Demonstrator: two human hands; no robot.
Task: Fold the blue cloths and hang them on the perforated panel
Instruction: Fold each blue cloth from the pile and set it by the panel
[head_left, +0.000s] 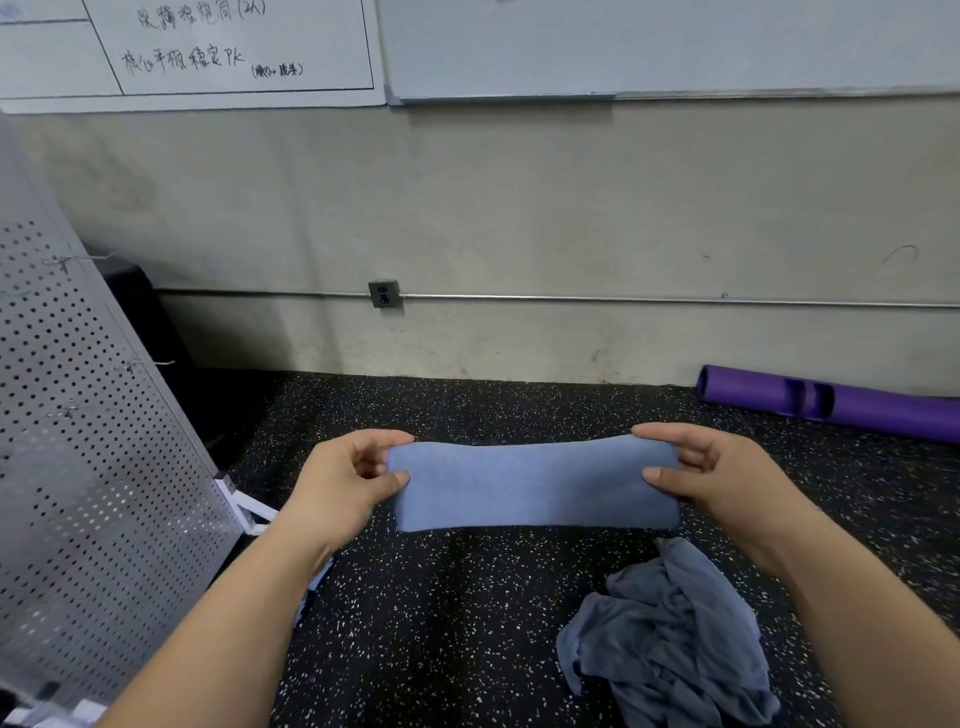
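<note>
Wall (519, 208) fills the top half, grey and scuffed, with whiteboards (208, 47) along its upper edge, and the left one carries handwriting. Below it is the floor (467, 623), black rubber flecked with white. On my left stands the panel (78, 467), grey perforated metal that looks tilted from here, with a white foot at its base.

Far right, a purple roll (831, 402) lies on the floor against the foot of the wall. Down by my right forearm there's the pile (670, 639), crumpled grey-blue fabric on the floor, just below what I'm holding.

And here's the cloth (530, 486): blue, folded into a long flat band, held level in the air in front of me, above the floor and right of the panel, not touching it. My left hand (345, 480) pinches its left end, thumb on the near face, fingers (384, 436) curled over the top edge. My right hand (711, 475) does the same at the right end, so the band hangs between the two grips, sagging a little in the middle.

A sliver of blue (317, 577) peeks from under my left forearm; I can't tell what it is.

Small stuff: a thin pipe (623, 299) runs along the wall to an outlet (384, 294), and wire hooks (150, 364) stick out of the panel.
</note>
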